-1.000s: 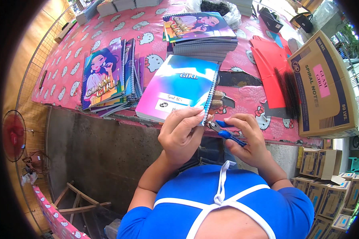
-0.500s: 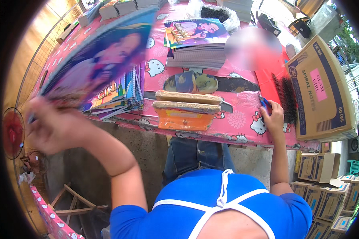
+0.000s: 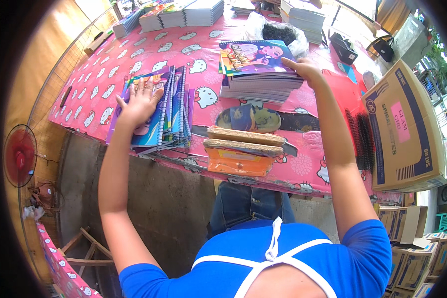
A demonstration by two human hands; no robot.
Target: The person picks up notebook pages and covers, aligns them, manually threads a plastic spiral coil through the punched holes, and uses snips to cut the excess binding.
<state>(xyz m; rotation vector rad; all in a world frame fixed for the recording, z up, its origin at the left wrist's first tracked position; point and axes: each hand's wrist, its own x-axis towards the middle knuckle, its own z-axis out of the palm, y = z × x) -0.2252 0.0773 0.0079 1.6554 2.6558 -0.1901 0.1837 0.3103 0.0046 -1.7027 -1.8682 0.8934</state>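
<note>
So, the right hand is the close one here: it's at the right end of the far stack of notebooks, thumb over the edge of the top notebook. Its fingers are mostly hidden, so I can't tell if it's gripping or just touching. That notebook's long axis runs roughly left to right, meaning it stretches off leftward from the hand. The left hand is well apart from that stack, open, fingers spread, palm down on the left pile, where the visible spirals run roughly away from the body instead. An orange-fronted wooden block sits closer in, between the two, untouched by either hand.
</note>
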